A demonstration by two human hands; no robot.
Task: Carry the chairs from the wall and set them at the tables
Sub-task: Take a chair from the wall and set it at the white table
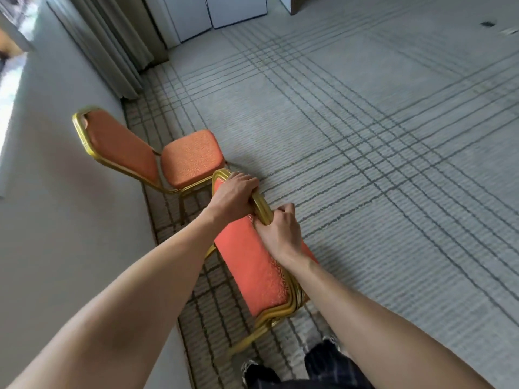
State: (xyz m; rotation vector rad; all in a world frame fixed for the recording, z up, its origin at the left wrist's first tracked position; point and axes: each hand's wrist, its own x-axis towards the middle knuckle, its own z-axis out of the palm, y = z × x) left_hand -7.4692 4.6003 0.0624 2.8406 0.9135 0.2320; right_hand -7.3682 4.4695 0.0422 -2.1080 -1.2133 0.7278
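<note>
A stack of orange-cushioned chairs with gold metal frames point(252, 265) stands right in front of me, next to the wall; I see its backrests from behind and above. My left hand point(234, 193) grips the top rail of the backrest near its far corner. My right hand point(279, 231) grips the same gold rail a little nearer to me. Both hands curl round the frame. A single chair of the same kind point(188, 158) stands just beyond, with its back to the wall and its seat facing the room.
A pale wall point(64, 209) runs along my left. Grey curtains point(112, 49) hang further down it, with white cabinets point(213, 15) beyond. Striped grey carpet point(379, 164) spreads out to the right. My legs and shoes point(295, 369) show at the bottom.
</note>
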